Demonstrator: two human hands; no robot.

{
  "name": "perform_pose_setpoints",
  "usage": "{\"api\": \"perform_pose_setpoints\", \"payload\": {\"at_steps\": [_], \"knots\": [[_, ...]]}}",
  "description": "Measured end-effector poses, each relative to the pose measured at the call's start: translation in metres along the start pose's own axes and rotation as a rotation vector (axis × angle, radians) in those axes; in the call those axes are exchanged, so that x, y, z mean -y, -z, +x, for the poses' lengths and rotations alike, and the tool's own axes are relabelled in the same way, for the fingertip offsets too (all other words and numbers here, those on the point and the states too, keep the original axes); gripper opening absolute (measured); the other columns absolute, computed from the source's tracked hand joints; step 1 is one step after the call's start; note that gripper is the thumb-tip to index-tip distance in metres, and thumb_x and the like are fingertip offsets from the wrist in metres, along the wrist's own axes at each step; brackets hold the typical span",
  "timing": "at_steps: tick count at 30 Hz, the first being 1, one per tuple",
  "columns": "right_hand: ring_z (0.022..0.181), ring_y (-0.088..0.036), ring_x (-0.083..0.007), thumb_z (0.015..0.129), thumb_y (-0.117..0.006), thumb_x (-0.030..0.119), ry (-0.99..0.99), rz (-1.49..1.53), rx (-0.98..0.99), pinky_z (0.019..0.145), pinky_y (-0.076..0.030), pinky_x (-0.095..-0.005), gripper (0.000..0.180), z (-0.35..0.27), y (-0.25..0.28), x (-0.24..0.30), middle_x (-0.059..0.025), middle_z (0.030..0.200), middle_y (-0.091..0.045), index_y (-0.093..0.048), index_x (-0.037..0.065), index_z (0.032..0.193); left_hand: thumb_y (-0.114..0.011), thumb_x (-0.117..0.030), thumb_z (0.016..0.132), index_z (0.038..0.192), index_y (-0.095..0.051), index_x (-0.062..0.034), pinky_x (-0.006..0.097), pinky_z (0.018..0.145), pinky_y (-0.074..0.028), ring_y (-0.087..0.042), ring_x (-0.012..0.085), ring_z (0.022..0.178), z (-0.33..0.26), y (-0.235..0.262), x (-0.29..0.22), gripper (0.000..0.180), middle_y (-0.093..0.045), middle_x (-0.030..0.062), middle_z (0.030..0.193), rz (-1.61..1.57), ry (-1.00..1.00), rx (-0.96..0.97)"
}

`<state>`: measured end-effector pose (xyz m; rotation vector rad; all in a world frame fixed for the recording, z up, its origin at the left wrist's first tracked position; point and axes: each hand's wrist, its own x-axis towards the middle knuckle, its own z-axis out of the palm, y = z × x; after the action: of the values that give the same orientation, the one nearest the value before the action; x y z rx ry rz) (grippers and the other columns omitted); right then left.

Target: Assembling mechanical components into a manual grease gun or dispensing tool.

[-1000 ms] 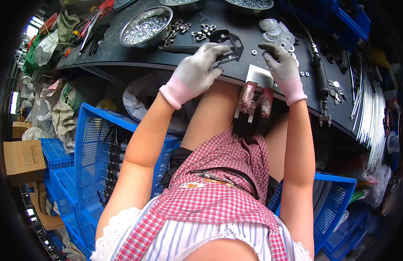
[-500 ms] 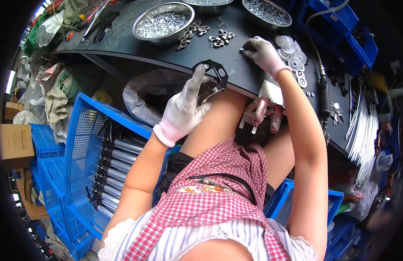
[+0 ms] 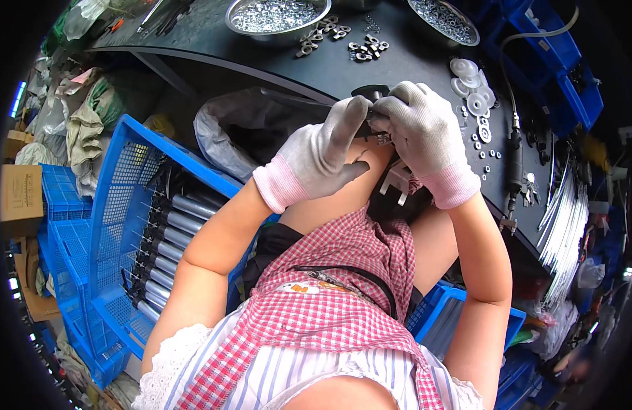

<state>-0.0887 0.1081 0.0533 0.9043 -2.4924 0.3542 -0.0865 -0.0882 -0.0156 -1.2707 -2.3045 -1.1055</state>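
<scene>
Black part (image 3: 368, 91) between our gloves: our right hand (image 3: 423, 130) curls in, our left hand (image 3: 320, 149) spreads its thumb (whether either clamps it, we cannot tell).

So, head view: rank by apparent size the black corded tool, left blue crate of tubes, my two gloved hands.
1. Blue crate
2. Left hand and right hand: too alike to rank
3. Black corded tool

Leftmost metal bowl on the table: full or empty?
Not empty: small metal pieces lie spread across the metal bowl; how full, I cannot tell.
</scene>
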Motion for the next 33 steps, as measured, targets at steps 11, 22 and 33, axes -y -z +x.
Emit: {"api": "perform_pose_setpoints", "payload": {"at_steps": [11, 22, 33], "knots": [[0.086, -0.058, -0.0259, 0.073, -0.067, 0.013, -0.029, 0.003, -0.004, 0.074, -0.05, -0.0369, 0.01, -0.005, 0.002, -0.004, -0.0065, 0.086, -0.055, -0.064, 0.007, 0.079, -0.074, -0.002, 0.068, 0.154, -0.004, -0.0135, 0.041, 0.074, -0.056, -0.063, 0.043, 0.095, 0.006, -0.002, -0.016, 0.111, -0.052, 0.0264, 0.129, 0.136, 0.064, 0.0], [0.087, -0.06, -0.029, 0.075, -0.07, 0.012, -0.153, 0.053, 0.012, 0.075, -0.05, -0.0385, 0.014, -0.011, 0.007, 0.004, -0.0091, 0.087, -0.058, -0.067, 0.005, 0.086, -0.072, -0.003, 0.072, 0.152, -0.014, -0.01, 0.04, 0.07, -0.058, -0.066, 0.0404, 0.088, 0.015, -0.01, -0.025, 0.099, -0.058, 0.024, 0.119, 0.085, 0.099, -0.052], [0.081, -0.059, -0.0254, 0.074, -0.073, 0.007, -0.313, 0.256, -0.166, 0.073, -0.05, -0.036, 0.026, -0.02, 0.015, 0.015, -0.0094, 0.091, -0.058, -0.066, 0.006, 0.099, -0.075, -0.004, 0.072, 0.14, -0.041, -0.0072, 0.033, 0.073, -0.058, -0.068, 0.0303, 0.092, 0.016, -0.007, -0.023, 0.077, -0.062, 0.0151, 0.117, 0.056, 0.077, -0.145]]}}
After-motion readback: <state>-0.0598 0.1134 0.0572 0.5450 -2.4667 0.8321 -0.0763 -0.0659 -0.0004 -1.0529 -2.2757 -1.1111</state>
